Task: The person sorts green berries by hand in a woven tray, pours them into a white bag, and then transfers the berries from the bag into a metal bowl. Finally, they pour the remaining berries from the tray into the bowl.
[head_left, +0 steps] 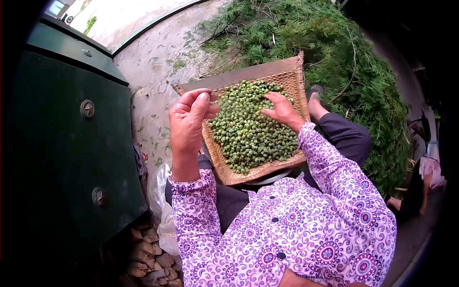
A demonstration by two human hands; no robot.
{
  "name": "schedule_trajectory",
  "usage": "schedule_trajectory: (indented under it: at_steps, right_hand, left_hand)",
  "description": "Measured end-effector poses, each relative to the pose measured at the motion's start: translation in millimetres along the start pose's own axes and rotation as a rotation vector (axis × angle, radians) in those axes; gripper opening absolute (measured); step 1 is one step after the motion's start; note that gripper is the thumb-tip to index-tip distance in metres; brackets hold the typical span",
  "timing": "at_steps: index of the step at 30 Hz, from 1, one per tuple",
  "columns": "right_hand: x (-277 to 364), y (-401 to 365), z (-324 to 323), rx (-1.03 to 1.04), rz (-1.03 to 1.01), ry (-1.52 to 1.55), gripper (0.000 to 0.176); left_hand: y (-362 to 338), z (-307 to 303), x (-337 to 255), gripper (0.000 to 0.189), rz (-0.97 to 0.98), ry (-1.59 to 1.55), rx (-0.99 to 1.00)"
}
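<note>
Left fingertips point(203, 97) seem blurred; bystander point(430, 170) partly hidden.

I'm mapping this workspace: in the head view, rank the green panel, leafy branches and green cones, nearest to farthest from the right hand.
1. Green cones: at the right hand, in the tray.
2. Leafy branches: right.
3. Green panel: far left.

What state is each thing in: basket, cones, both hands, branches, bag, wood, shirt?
Basket: loaded.
Cones: green, loose, heaped.
Left hand: raised, thumb against fingers; contents unclear.
Right hand: open, fingers at the cones.
Branches: leafy, piled.
Bag: crumpled.
Wood: stacked.
Shirt: buttoned in front.
</note>
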State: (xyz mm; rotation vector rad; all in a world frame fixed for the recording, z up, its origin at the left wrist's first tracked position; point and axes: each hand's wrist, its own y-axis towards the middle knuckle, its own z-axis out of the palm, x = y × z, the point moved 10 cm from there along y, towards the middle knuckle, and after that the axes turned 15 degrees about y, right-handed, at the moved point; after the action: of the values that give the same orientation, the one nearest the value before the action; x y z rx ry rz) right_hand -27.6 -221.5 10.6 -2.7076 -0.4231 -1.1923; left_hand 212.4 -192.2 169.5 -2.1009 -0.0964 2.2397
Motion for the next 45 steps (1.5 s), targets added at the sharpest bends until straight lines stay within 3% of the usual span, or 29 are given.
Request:
schedule_trajectory:
  at_steps: [3, 8, 20, 24, 27, 32, 35, 39, 45]
  right_hand:
    - [17.6, 41.7, 9.7, 0.125, -0.031, -0.085, 0.063]
    - [24.7, 94.1, 79.1, 0.342, -0.014, -0.26, 0.069]
    - [16.1, 47.0, 92.5, 0.542, 0.125, -0.374, 0.047]
    - [8.7, 5.8, 76.8, 0.492, 0.067, -0.316, 0.041]
    - [-9.2, -25.9, 60.7, 0.513, 0.15, -0.314, 0.041]
    - [-18.6, -77.1, 43.9, 0.527, 0.054, -0.277, 0.036]
    - [-0.6, -74.0, 25.8, 0.301, -0.001, -0.172, 0.036]
    - [47.1, -58.1, 51.8, 0.23, -0.202, 0.118, 0.023]
    - [73.7, -55.3, 86.8, 0.214, -0.249, 0.007, 0.014]
  left_hand:
    - [-0.8, -5.6, 0.6, 0.02, 0.009, 0.021, 0.007]
    - [-1.5, -13.1, 7.6, 0.02, -0.049, -0.015, -0.051]
    - [8.6, 4.9, 5.9, 0.018, -0.067, 0.015, -0.029]
    - [11.1, 12.4, 5.9, 0.019, -0.023, 0.043, 0.005]
    - [11.5, 15.6, 6.6, 0.02, -0.016, 0.049, 0.013]
    - [7.6, 14.8, 4.1, 0.02, -0.011, 0.05, 0.013]
    - [6.2, 13.6, 3.2, 0.02, 0.002, 0.047, 0.017]
    - [6.4, 9.9, 4.0, 0.02, 0.008, 0.026, 0.024]
    - [2.3, 2.7, -0.5, 0.019, 0.022, 0.016, 0.004]
